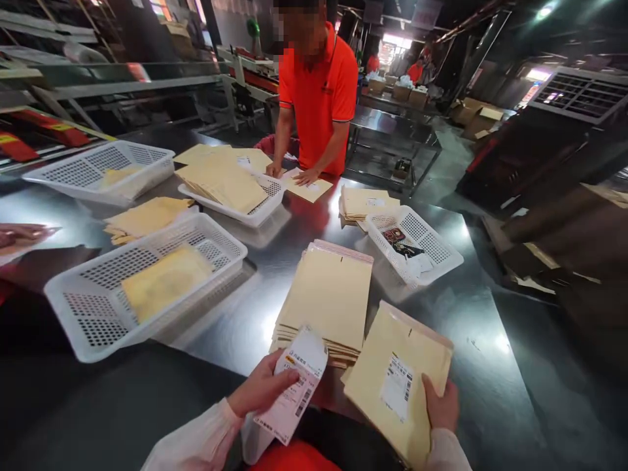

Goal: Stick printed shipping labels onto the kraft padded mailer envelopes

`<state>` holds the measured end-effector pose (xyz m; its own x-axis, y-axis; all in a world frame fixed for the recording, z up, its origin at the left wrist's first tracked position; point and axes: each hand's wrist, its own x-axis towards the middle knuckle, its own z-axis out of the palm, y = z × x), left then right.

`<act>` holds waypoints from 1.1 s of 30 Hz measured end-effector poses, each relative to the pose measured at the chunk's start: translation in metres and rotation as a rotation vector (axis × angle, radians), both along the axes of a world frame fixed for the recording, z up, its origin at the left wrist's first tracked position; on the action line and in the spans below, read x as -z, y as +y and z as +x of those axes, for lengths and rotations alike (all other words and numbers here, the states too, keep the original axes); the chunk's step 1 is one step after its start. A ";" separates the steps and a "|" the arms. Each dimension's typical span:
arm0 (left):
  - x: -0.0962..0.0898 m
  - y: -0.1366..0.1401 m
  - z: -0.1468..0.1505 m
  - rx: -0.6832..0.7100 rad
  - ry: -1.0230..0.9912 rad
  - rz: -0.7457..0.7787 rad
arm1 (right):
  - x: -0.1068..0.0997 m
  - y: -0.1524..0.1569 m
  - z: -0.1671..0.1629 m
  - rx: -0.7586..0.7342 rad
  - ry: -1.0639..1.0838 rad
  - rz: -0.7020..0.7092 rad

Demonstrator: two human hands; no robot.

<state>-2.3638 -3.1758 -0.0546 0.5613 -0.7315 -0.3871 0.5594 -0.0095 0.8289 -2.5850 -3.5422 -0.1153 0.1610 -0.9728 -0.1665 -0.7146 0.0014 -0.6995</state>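
Observation:
My left hand (265, 386) is closed on a strip of white printed shipping labels (297, 383), thumb on top; the strip's lower end hangs down at the table's near edge. With my right hand (441, 402) I grip the right edge of a tan padded envelope (366, 383), which bears a white label (397, 387) near its middle. More envelopes seem to lie beneath it. Between and beyond my hands rests a stack of tan padded envelopes (331, 294) without labels on the top one, partly covered by the label strip.
White perforated baskets stand left (88, 327), back centre (255, 219) and right (441, 261) on the metal table (471, 320). Across it, a person in a red shirt (318, 98) has both hands on an envelope (314, 190). Another envelope stack (363, 203) lies by the right basket.

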 end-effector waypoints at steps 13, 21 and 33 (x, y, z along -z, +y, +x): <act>-0.003 -0.019 -0.012 0.252 -0.232 -0.038 | -0.060 0.189 0.122 -0.645 -0.678 0.816; 0.021 -0.049 -0.006 -0.259 0.039 0.125 | -0.005 0.127 0.083 -0.521 -0.022 -0.115; 0.011 -0.041 -0.030 -0.265 0.009 0.069 | 0.001 0.048 0.113 -0.539 0.022 -0.236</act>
